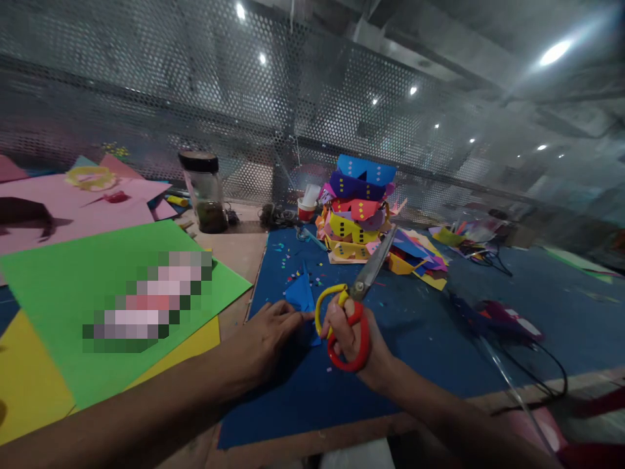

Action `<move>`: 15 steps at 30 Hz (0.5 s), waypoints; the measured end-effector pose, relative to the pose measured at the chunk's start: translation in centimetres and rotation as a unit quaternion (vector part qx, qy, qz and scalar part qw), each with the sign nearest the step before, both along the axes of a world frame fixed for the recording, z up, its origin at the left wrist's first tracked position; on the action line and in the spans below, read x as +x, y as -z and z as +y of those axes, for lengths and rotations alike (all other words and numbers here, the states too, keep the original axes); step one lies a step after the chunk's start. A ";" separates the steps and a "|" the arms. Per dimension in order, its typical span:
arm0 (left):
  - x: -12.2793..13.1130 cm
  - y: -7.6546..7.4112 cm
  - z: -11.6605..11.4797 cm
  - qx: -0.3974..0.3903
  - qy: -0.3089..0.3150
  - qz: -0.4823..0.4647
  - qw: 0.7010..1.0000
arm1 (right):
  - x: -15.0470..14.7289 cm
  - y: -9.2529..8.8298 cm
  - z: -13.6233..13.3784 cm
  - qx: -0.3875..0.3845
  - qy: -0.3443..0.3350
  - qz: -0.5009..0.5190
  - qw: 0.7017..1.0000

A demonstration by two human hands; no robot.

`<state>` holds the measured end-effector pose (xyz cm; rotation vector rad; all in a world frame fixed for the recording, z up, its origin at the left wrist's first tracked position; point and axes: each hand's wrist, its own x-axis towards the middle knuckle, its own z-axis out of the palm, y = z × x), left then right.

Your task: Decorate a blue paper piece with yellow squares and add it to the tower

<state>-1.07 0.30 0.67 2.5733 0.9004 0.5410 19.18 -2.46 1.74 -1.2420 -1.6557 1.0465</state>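
My right hand point(359, 342) grips a pair of scissors point(368, 277) by its yellow and red loops. The blades look closed together and point up and away to the right, above the mat. Low on the dark blue mat point(273, 410), my left hand point(273, 335) holds a small piece of bright blue paper point(301, 293) down under its bent fingers. Part of that paper is hidden by the hand. Tiny paper bits lie scattered just beyond it.
Behind the scissors rises a stack of colourful paper crowns point(359, 208), with paper scraps point(422, 254) beside it. A lidded jar point(205, 192) and a paper cup point(306, 210) stand farther back. Green sheets point(161, 238) lie left, and a dark red pouch-like object point(510, 320) right.
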 end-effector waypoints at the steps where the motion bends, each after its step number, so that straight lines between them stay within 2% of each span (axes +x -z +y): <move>1: 0.0 -0.1 0.0 -0.003 0.001 0.005 1.000 | 0.0 0.0 0.0 -0.003 0.002 0.006 1.000; 5: 0.0 -0.2 0.0 -0.002 -0.012 0.011 1.000 | 0.1 0.0 -0.1 -0.048 -0.015 0.020 0.999; 10: 0.0 -0.3 0.0 0.004 0.002 0.007 1.000 | 0.3 0.1 -0.2 -0.005 -0.007 -0.001 1.000; 15: 0.0 0.6 0.3 0.013 -0.003 -0.003 1.000 | -0.1 1.4 0.0 -0.034 -0.015 -0.005 0.999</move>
